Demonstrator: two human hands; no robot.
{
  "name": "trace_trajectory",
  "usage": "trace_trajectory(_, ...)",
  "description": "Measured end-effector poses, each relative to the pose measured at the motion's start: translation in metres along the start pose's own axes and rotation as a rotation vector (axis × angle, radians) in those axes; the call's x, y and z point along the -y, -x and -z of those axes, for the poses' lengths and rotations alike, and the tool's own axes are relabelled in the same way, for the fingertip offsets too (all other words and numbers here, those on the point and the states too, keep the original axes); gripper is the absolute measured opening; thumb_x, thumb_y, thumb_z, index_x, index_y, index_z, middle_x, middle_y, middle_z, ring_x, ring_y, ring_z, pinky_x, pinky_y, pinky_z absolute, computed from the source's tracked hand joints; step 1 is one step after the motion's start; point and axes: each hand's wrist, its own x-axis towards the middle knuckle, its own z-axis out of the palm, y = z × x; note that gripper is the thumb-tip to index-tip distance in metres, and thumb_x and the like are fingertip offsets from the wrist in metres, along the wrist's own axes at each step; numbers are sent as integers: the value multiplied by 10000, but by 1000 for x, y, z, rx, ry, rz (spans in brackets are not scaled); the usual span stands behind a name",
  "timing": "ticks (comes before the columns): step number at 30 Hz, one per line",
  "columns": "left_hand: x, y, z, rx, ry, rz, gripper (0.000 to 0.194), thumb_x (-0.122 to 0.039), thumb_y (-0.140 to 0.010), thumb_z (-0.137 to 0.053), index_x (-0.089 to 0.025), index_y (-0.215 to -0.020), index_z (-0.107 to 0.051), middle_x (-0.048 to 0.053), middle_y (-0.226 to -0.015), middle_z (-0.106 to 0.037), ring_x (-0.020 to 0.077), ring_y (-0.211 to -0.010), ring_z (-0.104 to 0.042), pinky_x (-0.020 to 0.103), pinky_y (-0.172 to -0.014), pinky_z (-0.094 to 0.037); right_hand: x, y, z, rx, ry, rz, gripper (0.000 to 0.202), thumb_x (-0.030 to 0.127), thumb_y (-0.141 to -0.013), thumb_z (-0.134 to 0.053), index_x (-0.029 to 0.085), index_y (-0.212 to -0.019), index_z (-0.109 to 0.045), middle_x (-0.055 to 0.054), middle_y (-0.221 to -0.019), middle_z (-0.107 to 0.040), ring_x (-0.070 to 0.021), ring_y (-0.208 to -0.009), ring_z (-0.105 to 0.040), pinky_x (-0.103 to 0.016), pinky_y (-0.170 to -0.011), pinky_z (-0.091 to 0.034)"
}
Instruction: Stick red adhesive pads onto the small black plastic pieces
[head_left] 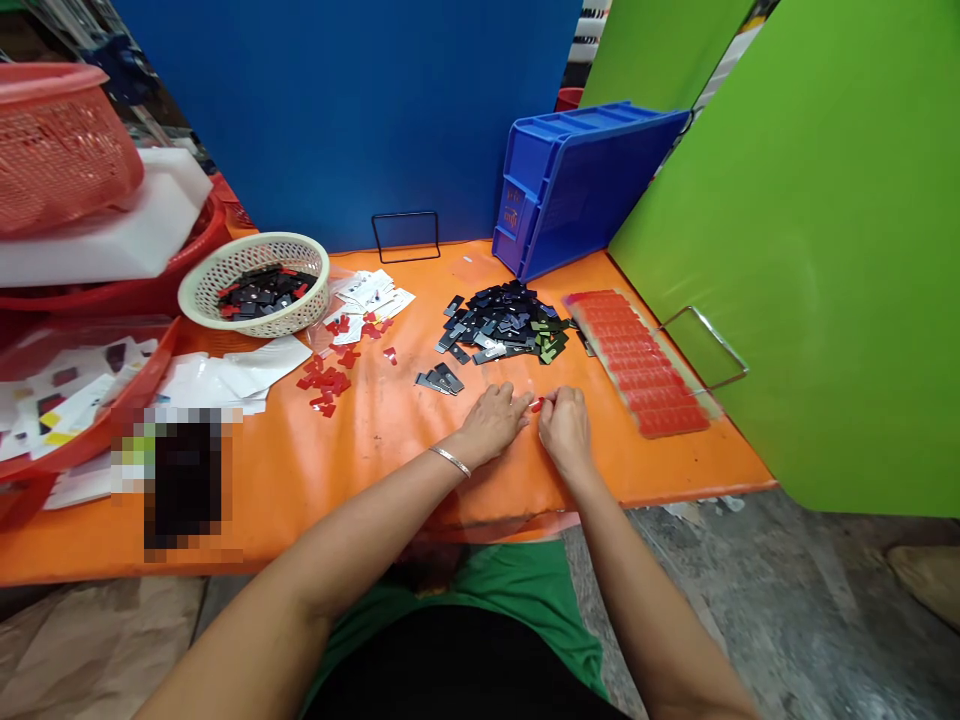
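Observation:
Near the table's front, my left hand (495, 425) has its fingers bent down and drawn together beside a small red piece (537, 404). What lies under those fingertips is hidden. From the other side, my right hand (565, 428) is closed, its thumb and forefinger pinching the red piece's right end. Just beyond my hands lies a heap of small dark flat pieces with clip-shaped marks (502, 318), some of them green at its right side. A few grey-black flat pieces (441, 379) rest apart, left of my fingers. Red cut pieces (327, 381) are scattered farther left.
A red sheet of stickers (641, 365) lies at right, near a green panel (825, 250). A blue crate (592, 190) stands on its side at the back. Leftward are a cream basket (300, 320) of dark pieces, white papers (232, 375) and red baskets (67, 150).

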Motion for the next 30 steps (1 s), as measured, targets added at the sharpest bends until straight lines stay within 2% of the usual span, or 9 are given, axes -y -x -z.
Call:
trace_trajectory(4, -2, -2, -2, 13, 18, 21, 423, -338, -906, -437, -220, -1313, -435, 113, -1051, -470, 247, -960, -474, 357, -829, -404, -9, 9, -1, -114, -240, 28, 81, 189, -817, -426, 186, -790, -503, -87, -849, -542, -215, -859, -519, -329, -776, -422)
trace_trajectory(9, 5, -3, 11, 69, 190, 24, 420, -301, -860, -503, -204, -1269, -482, 98, -1021, -497, 222, -919, -506, 334, -820, -423, 0, 21, 16, -242, -589, -43, 114, 285, -810, -492, 182, -848, -523, -53, -839, -571, -169, -752, -550, -281, -654, -452)
trace_trajectory(11, 20, -3, 23, 95, 303, 6, 365, -255, -832, -523, -183, -1189, -542, 82, -996, -518, 197, -906, -519, 301, -817, -430, 6, 26, 22, -213, -733, -83, 153, 307, -763, -573, 180, -840, -535, -31, -800, -582, -154, -707, -554, -266, -624, -452)
trace_trajectory(13, 43, -1, 37, 59, 328, 20, 261, -206, -812, -520, -167, -1053, -611, 79, -993, -535, 191, -930, -517, 286, -827, -425, 10, 32, 24, -166, -860, -103, 195, 309, -707, -645, 181, -810, -539, -21, -781, -592, -146, -694, -561, -265, -628, -458)
trace_trajectory(16, 79, 4, 56, -11, 215, 93, 209, -152, -779, -507, -163, -922, -659, 90, -983, -546, 213, -953, -499, 307, -836, -408, 14, 42, 16, -91, -973, -103, 198, 307, -681, -677, 188, -757, -538, -11, -765, -604, -137, -680, -565, -268, -639, -465)
trace_trajectory(19, 101, 9, 66, 15, 119, 119, 212, -170, -756, -541, -181, -910, -686, 97, -963, -549, 236, -956, -482, 331, -838, -389, 19, 53, 2, -9, -1018, -119, 189, 309, -675, -682, 195, -728, -541, 5, -719, -590, -133, -643, -553, -266, -611, -464)
trace_trajectory(26, 106, 15, 70, 16, 124, 175, 156, -269, -737, -634, -179, -863, -646, 87, -962, -572, 241, -967, -492, 316, -802, -392, 33, 69, -15, 85, -1045, -115, 207, 335, -661, -694, 207, -721, -543, 7, -703, -590, -148, -656, -570, -280, -620, -478)
trace_trajectory(28, 103, 21, 70, -31, 195, 243, 105, -251, -748, -629, -179, -824, -624, 67, -880, -608, 220, -896, -536, 302, -765, -407, 33, 70, -17, 90, -1050, -127, 228, 345, -655, -704, 207, -730, -540, 9, -710, -591, -148, -664, -574, -280, -626, -483)
trace_trajectory(30, 97, 33, 69, -154, 329, 341, 83, -219, -773, -602, -188, -848, -619, 44, -844, -642, 197, -839, -574, 292, -752, -425, 31, 70, -19, 89, -1059, -144, 248, 346, -646, -717, 205, -737, -535, 12, -713, -589, -145, -667, -577, -275, -629, -482)
